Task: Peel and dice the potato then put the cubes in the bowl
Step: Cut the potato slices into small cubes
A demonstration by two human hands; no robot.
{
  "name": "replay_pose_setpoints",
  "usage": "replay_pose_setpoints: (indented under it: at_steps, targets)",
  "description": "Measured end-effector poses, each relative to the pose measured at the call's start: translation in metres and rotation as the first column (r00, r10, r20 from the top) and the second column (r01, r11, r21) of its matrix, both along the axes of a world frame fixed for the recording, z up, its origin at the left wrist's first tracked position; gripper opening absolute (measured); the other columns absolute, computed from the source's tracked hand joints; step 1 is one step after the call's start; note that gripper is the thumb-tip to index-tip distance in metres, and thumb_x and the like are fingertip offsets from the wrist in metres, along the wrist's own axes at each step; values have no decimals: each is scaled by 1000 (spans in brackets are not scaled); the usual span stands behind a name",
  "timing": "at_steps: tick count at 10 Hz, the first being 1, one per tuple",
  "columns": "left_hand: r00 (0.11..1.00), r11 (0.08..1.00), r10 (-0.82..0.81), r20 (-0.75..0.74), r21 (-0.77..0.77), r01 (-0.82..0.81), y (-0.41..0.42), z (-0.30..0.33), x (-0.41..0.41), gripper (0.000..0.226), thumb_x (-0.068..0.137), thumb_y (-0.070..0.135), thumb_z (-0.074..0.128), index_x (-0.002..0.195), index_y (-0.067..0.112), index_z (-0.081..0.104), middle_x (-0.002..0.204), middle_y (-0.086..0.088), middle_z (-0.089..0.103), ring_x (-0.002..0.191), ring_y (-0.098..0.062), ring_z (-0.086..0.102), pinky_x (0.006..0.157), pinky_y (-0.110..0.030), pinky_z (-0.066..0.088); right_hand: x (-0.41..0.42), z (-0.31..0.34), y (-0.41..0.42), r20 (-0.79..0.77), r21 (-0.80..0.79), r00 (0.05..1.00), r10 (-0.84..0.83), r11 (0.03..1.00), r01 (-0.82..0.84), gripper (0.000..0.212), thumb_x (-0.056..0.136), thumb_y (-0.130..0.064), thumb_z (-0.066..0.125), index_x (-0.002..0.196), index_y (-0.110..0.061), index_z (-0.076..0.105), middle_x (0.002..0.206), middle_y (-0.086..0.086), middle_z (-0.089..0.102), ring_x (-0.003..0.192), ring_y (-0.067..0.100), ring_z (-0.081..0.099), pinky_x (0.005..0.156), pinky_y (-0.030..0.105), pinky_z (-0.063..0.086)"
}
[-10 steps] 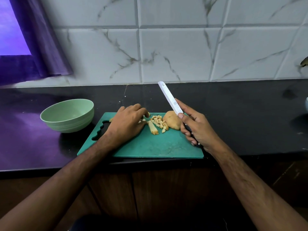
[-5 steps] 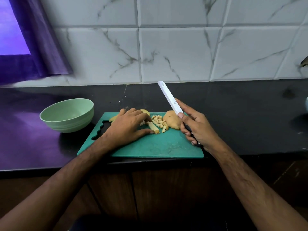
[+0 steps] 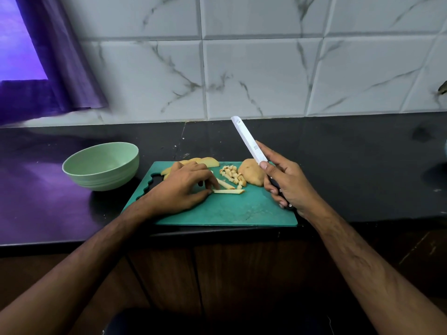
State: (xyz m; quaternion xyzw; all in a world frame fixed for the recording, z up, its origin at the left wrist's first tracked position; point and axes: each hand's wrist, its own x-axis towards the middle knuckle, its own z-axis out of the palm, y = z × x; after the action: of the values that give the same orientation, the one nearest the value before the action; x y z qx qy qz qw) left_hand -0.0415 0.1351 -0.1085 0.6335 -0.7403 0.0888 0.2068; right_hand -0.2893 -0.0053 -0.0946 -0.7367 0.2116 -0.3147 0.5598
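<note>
My left hand [image 3: 180,189] lies low on the green cutting board [image 3: 225,213], its thumb and forefinger pinching the near end of a potato stick [image 3: 228,191] that lies flat across the middle of the board. A second stick [image 3: 225,183] lies at an angle just behind the first, touching it or nearly so. My right hand [image 3: 287,184] hovers over the board's right side, fingers wrapped tight around the dark handle of the knife [image 3: 249,141], whose white blade is raised off the board and tilts up and away toward the tiled wall [image 3: 254,76]. Under that blade, at the board's far right, sits the uncut potato half [image 3: 251,175]. A small heap of potato cubes [image 3: 232,175] lies just left of the half, toward the board's far edge. Potato slices [image 3: 205,162] rest at the board's far edge, partly hidden behind my left hand. The pale green bowl [image 3: 101,165] stands on the black counter [image 3: 350,165] just left of the board; I see no cubes inside it.
</note>
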Motion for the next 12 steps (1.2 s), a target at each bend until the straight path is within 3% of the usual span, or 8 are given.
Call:
replay_pose_setpoints:
  at_steps: [2, 3, 4, 5, 7, 9, 10, 12]
  targets:
    - [991, 981, 122, -62, -144, -130, 6, 0, 10, 25, 88, 13, 75, 100, 33, 67, 96, 18, 63, 91, 2, 56, 84, -43, 41, 0, 0, 1, -11, -7, 1000, -16, 1000, 16, 47, 108, -27, 48, 148, -51, 44, 57, 3, 40, 39, 12, 31, 36, 21, 35]
    - [995, 993, -6, -96, -119, -6, 4, 6, 4, 15, 94, 15, 70, 105, 25, 70, 103, 14, 67, 95, 2, 60, 90, -26, 46, 0, 0, 1, -14, -10, 1000, -19, 1000, 18, 47, 108, -27, 48, 147, -52, 44, 57, 4, 39, 39, 12, 31, 36, 21, 34]
    - [997, 997, -76, -22, -30, 75, 4, 8, -10, 18, 97, 40, 65, 112, 31, 69, 105, 22, 61, 104, 4, 56, 93, -23, 37, 0, 1, 2, -16, -14, 1000, -24, 1000, 24, 47, 108, -26, 47, 148, -51, 43, 57, 4, 39, 39, 12, 31, 36, 21, 34]
    - [995, 996, -90, 36, -12, 91, 3, 5, -15, 17, 97, 37, 66, 114, 33, 66, 100, 20, 60, 101, 2, 55, 89, -37, 41, 0, 2, 3, -20, -24, 999, -30, 999, 29, 47, 109, -24, 46, 147, -52, 44, 57, 5, 38, 38, 13, 30, 36, 20, 33]
    - [998, 999, -20, 55, -47, 22, 18, 3, 3, 17, 95, 37, 59, 112, 38, 62, 95, 22, 55, 95, 7, 51, 78, -32, 33, 0, 3, 5, -36, -20, 999, -27, 999, 27, 47, 109, -25, 47, 147, -51, 45, 57, 5, 38, 38, 13, 30, 35, 20, 32]
    - [999, 999, -38, -27, -1, 38, 29, 1, 9, 19, 94, 39, 58, 112, 38, 65, 91, 22, 53, 97, 1, 53, 83, -37, 37, 1, 7, 12, -120, -87, 991, -52, 995, 42, 48, 109, -25, 46, 149, -50, 42, 59, 6, 41, 39, 14, 33, 35, 23, 35]
    - [998, 998, -48, -27, 26, 49, 30, 2, 9, 27, 90, 35, 56, 114, 38, 66, 92, 21, 52, 98, -1, 52, 84, -37, 36, 1, 18, 20, -315, -231, 947, -66, 973, -9, 50, 108, -28, 46, 151, -51, 37, 59, 3, 48, 40, 9, 40, 38, 24, 39]
    - [999, 996, -48, -20, 76, 50, 31, 3, 10, 44, 82, 35, 48, 122, 38, 67, 97, 19, 53, 102, 0, 49, 83, -32, 33, -12, 43, 60, -689, -508, 704, -174, 808, -298, 49, 109, -42, 36, 150, -65, 20, 71, -4, 51, 39, 5, 52, 57, 24, 52]
